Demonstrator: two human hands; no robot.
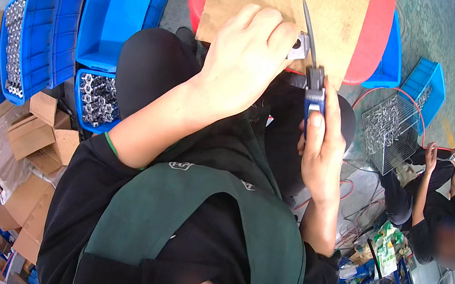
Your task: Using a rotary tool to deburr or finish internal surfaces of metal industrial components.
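Note:
My left hand (245,62) is closed over a small silver metal block (299,48), which has a round dark hole in its end. Most of that block is hidden by my fingers. In my right hand (324,145) is a blue-handled knife (314,99) with a black collar and a long, pointed grey blade. The blade points away from me and runs right beside the block's right side; whether they touch, I cannot tell. Beneath both lies a brown cardboard sheet (284,0) on a red stool (371,49).
On the left stand an empty-looking blue bin (114,13), a blue bin of metal parts (98,102), a tilted blue crate (37,37) and cardboard boxes (34,136). To the right are a wire basket (389,125) of metal pieces and a seated person (436,202).

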